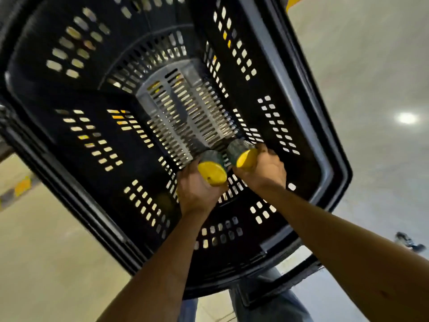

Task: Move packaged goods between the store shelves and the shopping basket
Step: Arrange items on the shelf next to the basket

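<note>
Jars, two: yellow lids, dark green bodies; label print blurred, unreadable. One, the left jar (212, 169), gripped by the left hand (197, 191); the other, the right jar (241, 154), gripped by the right hand (263, 169). Both arms extended down into the black shopping basket (69, 89), jars low near its slotted floor. Long axes steep, lids toward the camera, bases toward the floor.

A black basket (308, 126), its walls punched with rows of small slots, shows a pale grey slotted base panel (185, 67). The left jar (212, 174) and right jar (243, 156) are dark green with bright yellow lids. The floor (46, 252) is cream-beige, with a yellow patch (23, 185) at far left. The jeans (274, 305) are faded blue.
</note>
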A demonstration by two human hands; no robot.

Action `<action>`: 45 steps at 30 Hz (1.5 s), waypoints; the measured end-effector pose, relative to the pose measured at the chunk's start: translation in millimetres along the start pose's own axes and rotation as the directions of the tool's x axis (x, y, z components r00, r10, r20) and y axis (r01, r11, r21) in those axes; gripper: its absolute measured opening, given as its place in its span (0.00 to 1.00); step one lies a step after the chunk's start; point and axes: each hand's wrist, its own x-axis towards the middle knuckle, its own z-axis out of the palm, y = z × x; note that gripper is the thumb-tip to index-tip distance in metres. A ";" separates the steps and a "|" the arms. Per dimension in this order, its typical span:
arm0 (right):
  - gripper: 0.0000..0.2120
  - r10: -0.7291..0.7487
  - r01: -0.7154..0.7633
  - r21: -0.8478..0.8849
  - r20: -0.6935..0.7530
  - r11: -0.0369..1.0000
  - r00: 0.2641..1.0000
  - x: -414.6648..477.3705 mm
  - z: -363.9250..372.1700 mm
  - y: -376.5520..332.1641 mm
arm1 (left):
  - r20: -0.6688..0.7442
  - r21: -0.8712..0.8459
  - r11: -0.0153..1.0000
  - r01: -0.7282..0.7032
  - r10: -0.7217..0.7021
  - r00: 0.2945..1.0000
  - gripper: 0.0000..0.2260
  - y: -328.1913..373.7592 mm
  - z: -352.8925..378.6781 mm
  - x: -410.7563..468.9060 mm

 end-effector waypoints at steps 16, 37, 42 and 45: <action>0.43 -0.354 0.305 -0.271 -0.156 0.913 0.922 -217.8 -150.1 -51.1 | -0.010 0.066 0.912 -0.404 0.406 0.914 0.39 68.3 -222.3 -120.6; 0.47 -0.951 0.859 -0.419 -0.220 0.295 0.220 -533.5 -217.8 -162.6 | -0.569 0.013 0.919 -0.393 0.330 0.753 0.46 -6.6 -483.5 -415.5; 0.39 -0.986 0.902 -0.403 -0.123 0.153 0.113 -602.3 -189.1 -218.2 | -0.689 -0.041 0.950 -0.311 0.198 0.697 0.41 -64.6 -536.6 -466.7; 0.33 -0.994 0.910 -0.407 -0.101 0.080 0.042 -632.8 -164.8 -257.2 | -0.739 -0.075 0.959 -0.275 0.131 0.661 0.38 -105.9 -567.6 -484.4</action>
